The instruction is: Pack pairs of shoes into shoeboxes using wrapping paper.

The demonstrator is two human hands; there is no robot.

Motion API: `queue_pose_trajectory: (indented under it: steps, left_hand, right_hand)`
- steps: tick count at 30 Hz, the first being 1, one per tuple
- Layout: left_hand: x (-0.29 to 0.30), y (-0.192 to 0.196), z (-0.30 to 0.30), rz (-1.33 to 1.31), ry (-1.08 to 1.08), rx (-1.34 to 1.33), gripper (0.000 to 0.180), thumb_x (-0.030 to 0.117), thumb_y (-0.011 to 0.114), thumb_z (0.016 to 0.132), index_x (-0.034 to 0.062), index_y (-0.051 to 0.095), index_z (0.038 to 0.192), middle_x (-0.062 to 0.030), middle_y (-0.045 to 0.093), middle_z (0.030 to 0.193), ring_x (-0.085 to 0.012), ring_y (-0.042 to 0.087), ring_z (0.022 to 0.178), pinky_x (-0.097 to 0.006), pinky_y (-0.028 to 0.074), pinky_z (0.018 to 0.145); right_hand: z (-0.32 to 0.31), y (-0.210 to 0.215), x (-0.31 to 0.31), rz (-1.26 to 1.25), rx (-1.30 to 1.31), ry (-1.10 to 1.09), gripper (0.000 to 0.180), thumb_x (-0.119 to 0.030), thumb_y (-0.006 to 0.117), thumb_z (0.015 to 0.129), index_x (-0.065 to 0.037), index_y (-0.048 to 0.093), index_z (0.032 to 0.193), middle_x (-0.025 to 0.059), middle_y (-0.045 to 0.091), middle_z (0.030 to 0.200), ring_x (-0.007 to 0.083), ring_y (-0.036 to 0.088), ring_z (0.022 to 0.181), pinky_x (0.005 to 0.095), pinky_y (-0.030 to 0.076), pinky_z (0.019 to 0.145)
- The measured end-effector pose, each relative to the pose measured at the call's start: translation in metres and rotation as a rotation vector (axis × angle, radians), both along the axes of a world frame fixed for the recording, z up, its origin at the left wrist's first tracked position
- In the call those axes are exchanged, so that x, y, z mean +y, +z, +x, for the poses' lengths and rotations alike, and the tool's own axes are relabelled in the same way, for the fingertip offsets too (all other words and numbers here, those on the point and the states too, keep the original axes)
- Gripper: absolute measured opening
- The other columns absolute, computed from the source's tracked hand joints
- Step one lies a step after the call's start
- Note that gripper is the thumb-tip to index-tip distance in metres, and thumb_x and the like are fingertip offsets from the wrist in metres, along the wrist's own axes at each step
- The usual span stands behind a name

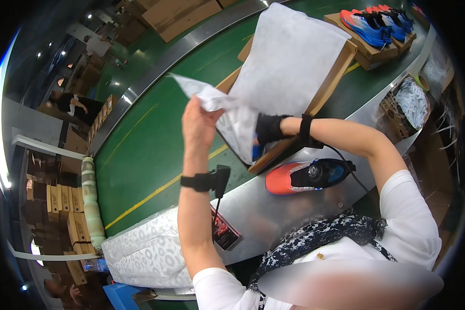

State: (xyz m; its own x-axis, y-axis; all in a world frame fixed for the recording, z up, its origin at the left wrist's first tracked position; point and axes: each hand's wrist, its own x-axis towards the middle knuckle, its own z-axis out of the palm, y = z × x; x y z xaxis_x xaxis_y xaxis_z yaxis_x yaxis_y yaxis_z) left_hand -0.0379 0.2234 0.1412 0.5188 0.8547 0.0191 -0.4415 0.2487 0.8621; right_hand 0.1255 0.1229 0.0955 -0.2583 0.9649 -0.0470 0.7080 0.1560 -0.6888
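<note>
My left hand (199, 124) pinches a raised corner of white wrapping paper (294, 57) that lines an open cardboard shoe box (329, 80) on the green belt. In a dark glove or wrap, my right hand (269, 128) reaches over the near side into the box; its fingers are hidden. Just below it, a bit of a blue shoe (257, 150) shows inside the box, and I cannot tell whether the hand grips it. A second shoe (307, 176), orange-red, black and blue, with a dark filling in its opening, lies on the metal ledge in front of the box.
Several orange and blue shoes (372, 26) stand on boxes at the far right. A carton of white crumpled pieces (411, 103) is at the right. Patterned white paper sheets (150, 253) lie at the lower left, near a dark red printed card (225, 232). Other people are farther back left.
</note>
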Motion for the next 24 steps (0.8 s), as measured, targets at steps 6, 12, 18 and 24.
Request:
queue_pose_trajectory:
  steps: [6, 12, 18, 24]
  left_hand:
    - [0.01, -0.058, 0.032, 0.358, -0.064, 0.523, 0.033, 0.025, 0.045, 0.087, 0.0028, 0.049, 0.111, -0.0154, 0.056, 0.105, -0.0295, 0.052, 0.103, -0.042, 0.041, 0.084]
    - [-0.018, -0.08, 0.053, 1.14, -0.271, 1.131, 0.041, 0.037, 0.048, 0.083, 0.0117, 0.051, 0.114, -0.0153, 0.046, 0.118, -0.0297, 0.041, 0.113, -0.052, 0.03, 0.09]
    - [-0.028, -0.08, 0.077, 1.215, -0.751, 1.427, 0.044, 0.05, 0.051, 0.077, 0.0204, 0.058, 0.109, -0.0143, 0.035, 0.131, -0.0307, 0.032, 0.121, -0.063, 0.019, 0.091]
    - [-0.044, -0.075, 0.061, 1.195, -0.342, 1.182, 0.049, 0.044, 0.059, 0.073, 0.0055, 0.058, 0.103, -0.02, 0.051, 0.112, -0.0313, 0.05, 0.103, -0.043, 0.036, 0.088]
  right_hand:
    - [0.034, 0.022, -0.038, 0.191, -0.726, 0.072, 0.033, -0.031, 0.063, 0.066, -0.008, 0.061, 0.089, 0.0188, 0.056, 0.095, 0.033, 0.049, 0.098, 0.0687, 0.022, 0.078]
    - [0.097, 0.034, -0.069, -0.052, -0.79, -0.233, 0.053, -0.035, 0.061, 0.07, -0.004, 0.048, 0.111, 0.0139, 0.056, 0.097, 0.0261, 0.053, 0.094, 0.0449, 0.034, 0.085]
    - [0.091, 0.031, -0.08, 0.076, -0.639, -0.23, 0.046, -0.029, 0.059, 0.071, -0.005, 0.047, 0.109, 0.0152, 0.058, 0.09, 0.0293, 0.057, 0.081, 0.0415, 0.037, 0.08]
    - [0.092, 0.04, -0.086, 0.252, -0.606, -0.391, 0.054, -0.025, 0.062, 0.071, -0.007, 0.043, 0.118, 0.0186, 0.049, 0.113, 0.0308, 0.054, 0.092, 0.0397, 0.037, 0.086]
